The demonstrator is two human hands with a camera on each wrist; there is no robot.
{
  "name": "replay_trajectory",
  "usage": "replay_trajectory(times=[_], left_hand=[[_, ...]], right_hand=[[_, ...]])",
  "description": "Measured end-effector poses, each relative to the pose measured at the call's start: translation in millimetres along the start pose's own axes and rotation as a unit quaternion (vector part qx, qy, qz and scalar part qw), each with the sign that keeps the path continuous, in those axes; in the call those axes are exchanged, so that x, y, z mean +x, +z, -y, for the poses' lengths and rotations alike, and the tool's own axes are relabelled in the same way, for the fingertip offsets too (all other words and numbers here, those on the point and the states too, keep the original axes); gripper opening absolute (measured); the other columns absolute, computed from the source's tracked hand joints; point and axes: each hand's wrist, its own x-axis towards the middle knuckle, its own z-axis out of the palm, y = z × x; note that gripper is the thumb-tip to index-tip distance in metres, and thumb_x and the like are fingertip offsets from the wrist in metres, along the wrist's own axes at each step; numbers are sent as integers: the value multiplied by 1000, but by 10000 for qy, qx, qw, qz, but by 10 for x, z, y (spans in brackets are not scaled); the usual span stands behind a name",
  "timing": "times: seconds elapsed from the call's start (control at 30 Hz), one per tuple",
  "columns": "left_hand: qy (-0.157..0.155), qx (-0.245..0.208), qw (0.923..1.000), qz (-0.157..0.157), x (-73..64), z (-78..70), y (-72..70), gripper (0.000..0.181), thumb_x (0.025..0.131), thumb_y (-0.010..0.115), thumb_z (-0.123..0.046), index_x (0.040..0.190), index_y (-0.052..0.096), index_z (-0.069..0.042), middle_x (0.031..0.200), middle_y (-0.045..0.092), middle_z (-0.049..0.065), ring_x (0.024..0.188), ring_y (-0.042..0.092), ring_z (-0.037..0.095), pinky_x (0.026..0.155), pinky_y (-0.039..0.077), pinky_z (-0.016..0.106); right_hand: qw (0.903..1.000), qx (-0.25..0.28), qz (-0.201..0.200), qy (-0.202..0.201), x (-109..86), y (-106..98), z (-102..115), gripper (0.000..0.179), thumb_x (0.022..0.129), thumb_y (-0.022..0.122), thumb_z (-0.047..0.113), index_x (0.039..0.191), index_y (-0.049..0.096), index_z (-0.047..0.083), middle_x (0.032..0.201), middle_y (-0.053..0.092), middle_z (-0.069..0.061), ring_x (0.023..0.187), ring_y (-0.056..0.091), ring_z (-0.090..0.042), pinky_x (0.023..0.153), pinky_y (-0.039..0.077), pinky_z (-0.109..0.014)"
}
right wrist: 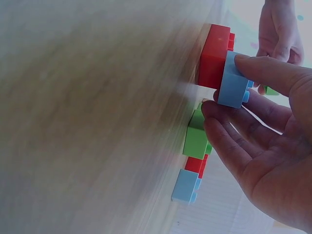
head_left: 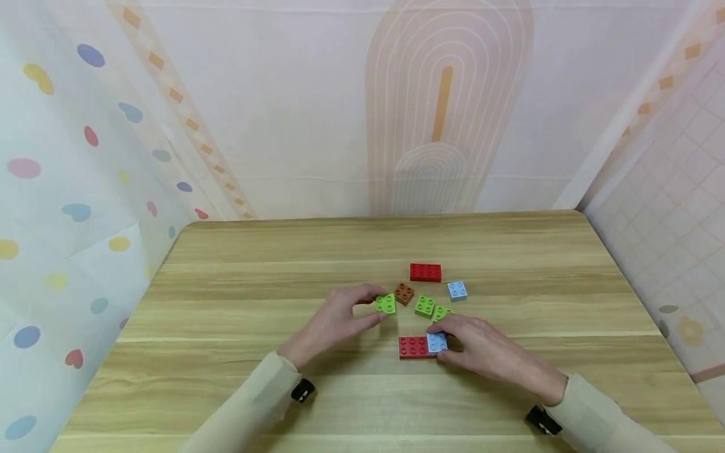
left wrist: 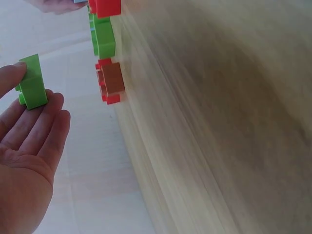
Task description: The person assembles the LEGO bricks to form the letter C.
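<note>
My left hand (head_left: 340,318) pinches a green building brick (head_left: 386,304) between thumb and fingers, above the table. In the left wrist view the same green brick (left wrist: 33,82) is held clear of the wood. With thumb and fingertips my right hand (head_left: 484,349) pinches a light blue brick (head_left: 437,342) at the right end of a long red brick (head_left: 412,347). The right wrist view has this blue brick (right wrist: 233,80) against the stud side of the red brick (right wrist: 214,56); whether it is fully seated, I cannot tell.
Behind the hands lie a brown brick (head_left: 404,293), a green brick (head_left: 424,306), another green brick (head_left: 441,312) partly behind the right hand, a second long red brick (head_left: 425,272) and a light blue brick (head_left: 457,290). Patterned cloth (head_left: 294,113) hangs around the wooden table (head_left: 226,283).
</note>
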Motion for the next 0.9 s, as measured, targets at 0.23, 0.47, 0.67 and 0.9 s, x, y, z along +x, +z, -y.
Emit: replay_trajectory(times=[0.23, 0.47, 0.67, 0.9], left_hand=[[18, -50, 9999, 125, -37, -59, 41, 38, 91, 74, -17, 127, 64, -10, 127, 65, 2, 109, 64, 19, 93, 53, 34], [-93, -30, 9993, 371, -73, -114, 98, 39, 91, 73, -18, 129, 64, -13, 130, 64, 2, 111, 63, 18, 95, 52, 34], [63, 122, 9982, 591, -92, -120, 143, 40, 93, 72, -19, 131, 63, -10, 129, 65, 2, 111, 64, 17, 96, 51, 32], [-108, 155, 9961, 861, -123, -124, 199, 40, 92, 73, -24, 129, 65, -14, 127, 66, -1, 112, 63, 13, 96, 51, 30]], right_hand=[[10000, 15, -3, -27, 0, -4, -4, 36, 89, 76, 22, 121, 66, 10, 119, 65, -1, 109, 60, -17, 92, 52, -43], [10000, 54, -2, -63, -2, -5, -11, 36, 89, 76, 23, 122, 66, 10, 120, 65, -1, 110, 60, -17, 93, 52, -44], [9999, 68, 1, -77, -1, -7, -11, 36, 89, 76, 23, 122, 66, 10, 121, 65, -2, 110, 60, -18, 93, 52, -44], [10000, 76, 4, -62, -8, -4, -16, 36, 90, 76, 23, 122, 66, 10, 123, 65, -3, 113, 59, -20, 94, 51, -45]])
